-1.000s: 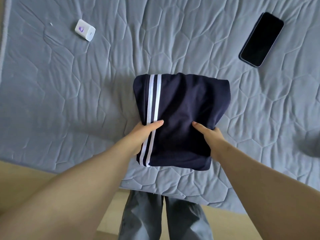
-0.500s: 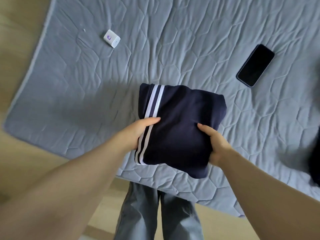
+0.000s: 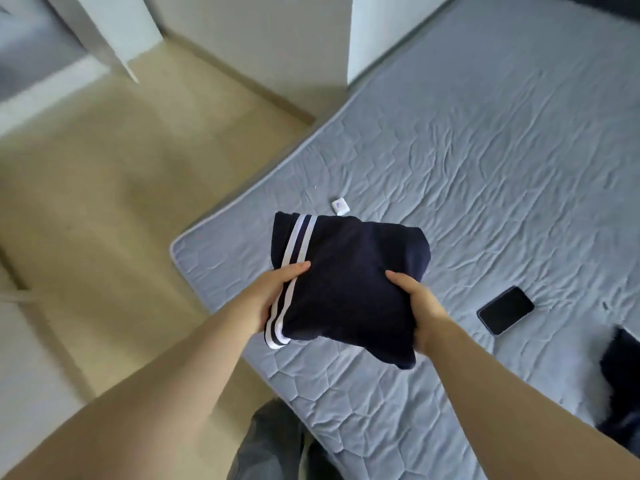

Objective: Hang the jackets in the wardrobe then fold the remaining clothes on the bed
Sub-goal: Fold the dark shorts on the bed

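A folded navy garment with two white stripes along its left side is held up above the corner of the grey quilted bed. My left hand grips its left edge over the stripes, thumb on top. My right hand grips its right edge, thumb on top and fingers hidden underneath. Another dark piece of clothing lies on the bed at the right edge of view, cut off by the frame.
A black phone lies face up on the bed to the right of the garment. A small white case sits just beyond it. Tan floor spreads to the left, with white furniture panels at the top.
The folded garment has been lifted off the bed in both hands. The view has swung left, so the floor and white panels now show.
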`<state>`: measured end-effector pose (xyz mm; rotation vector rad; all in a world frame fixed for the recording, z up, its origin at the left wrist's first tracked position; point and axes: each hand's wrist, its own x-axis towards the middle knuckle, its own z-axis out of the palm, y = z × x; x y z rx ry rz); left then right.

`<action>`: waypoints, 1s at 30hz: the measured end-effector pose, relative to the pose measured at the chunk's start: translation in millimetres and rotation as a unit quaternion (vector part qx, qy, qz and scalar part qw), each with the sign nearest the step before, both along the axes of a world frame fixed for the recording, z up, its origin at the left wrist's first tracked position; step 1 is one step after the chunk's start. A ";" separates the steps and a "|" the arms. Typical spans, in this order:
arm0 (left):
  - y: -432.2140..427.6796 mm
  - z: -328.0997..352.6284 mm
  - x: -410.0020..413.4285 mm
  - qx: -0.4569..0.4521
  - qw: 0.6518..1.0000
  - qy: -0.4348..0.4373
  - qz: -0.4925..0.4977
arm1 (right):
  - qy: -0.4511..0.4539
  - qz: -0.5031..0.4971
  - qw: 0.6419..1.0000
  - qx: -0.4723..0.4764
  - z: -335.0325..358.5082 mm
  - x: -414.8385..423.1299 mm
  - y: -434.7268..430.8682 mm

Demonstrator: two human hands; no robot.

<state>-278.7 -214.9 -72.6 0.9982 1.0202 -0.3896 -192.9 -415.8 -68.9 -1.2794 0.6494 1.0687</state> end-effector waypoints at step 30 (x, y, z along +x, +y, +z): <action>532.9 280.2 -227.5 0.175 0.918 -0.219 0.279 | -0.243 0.373 0.874 0.197 272.4 -114.3 616.9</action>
